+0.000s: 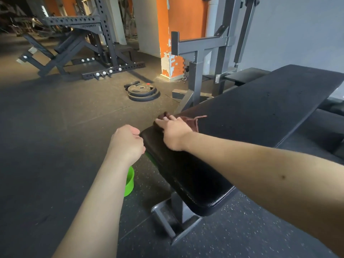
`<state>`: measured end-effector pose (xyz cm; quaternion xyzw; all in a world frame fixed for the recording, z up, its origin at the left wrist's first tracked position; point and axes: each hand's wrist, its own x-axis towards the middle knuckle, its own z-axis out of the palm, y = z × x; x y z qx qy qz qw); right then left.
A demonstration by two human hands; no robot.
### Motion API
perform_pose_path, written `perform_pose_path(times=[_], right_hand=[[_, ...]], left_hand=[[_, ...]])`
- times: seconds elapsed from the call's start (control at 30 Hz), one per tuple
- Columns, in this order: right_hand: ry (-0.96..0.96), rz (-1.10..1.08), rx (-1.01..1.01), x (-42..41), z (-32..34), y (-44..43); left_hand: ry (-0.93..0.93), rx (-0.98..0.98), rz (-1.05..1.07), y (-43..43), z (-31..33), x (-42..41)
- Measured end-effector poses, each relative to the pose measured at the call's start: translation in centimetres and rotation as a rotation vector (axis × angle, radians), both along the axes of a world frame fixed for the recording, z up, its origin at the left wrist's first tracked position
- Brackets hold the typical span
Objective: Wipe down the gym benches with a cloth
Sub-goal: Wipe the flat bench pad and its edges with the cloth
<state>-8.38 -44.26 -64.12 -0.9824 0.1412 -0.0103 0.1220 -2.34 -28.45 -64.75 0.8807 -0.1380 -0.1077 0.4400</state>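
A black padded gym bench runs from the lower centre up to the right, where its long back pad rises. A dark reddish-brown cloth lies over the gap between seat pad and back pad. My right hand lies flat on the cloth with straight fingers, pressing it against the padding. My left hand is at the seat pad's left end, fingers curled round that edge.
A green plastic bowl sits on the rubber floor under my left forearm. Stacked weight plates lie on the floor beyond. A grey steel rack stands behind the bench, a dark power rack at far left.
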Motion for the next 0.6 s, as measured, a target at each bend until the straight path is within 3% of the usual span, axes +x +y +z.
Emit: perform_pose_path(times=[0.07, 0.17, 0.3, 0.43, 0.6], right_hand=[[0.004, 0.138, -0.023, 0.2, -0.7, 2.8], [0.021, 0.176, 0.038, 0.6, -0.4, 2.5], [0.053, -0.064, 0.157, 0.7, 0.9, -3.0], [0.048, -0.344, 0.076, 1.8, 0.9, -10.3], [0.023, -0.365, 0.077, 2.7, 0.0, -10.2]], left_hand=[[-0.051, 0.034, -0.006, -0.2, -0.5, 0.7], [-0.037, 0.049, -0.023, -0.2, -1.0, 1.7], [-0.04, 0.061, -0.007, -0.7, 0.6, -0.5], [-0.124, 0.256, -0.089, -1.6, 1.6, -2.6], [-0.199, 0.386, -0.133, -2.4, 1.0, -3.2]])
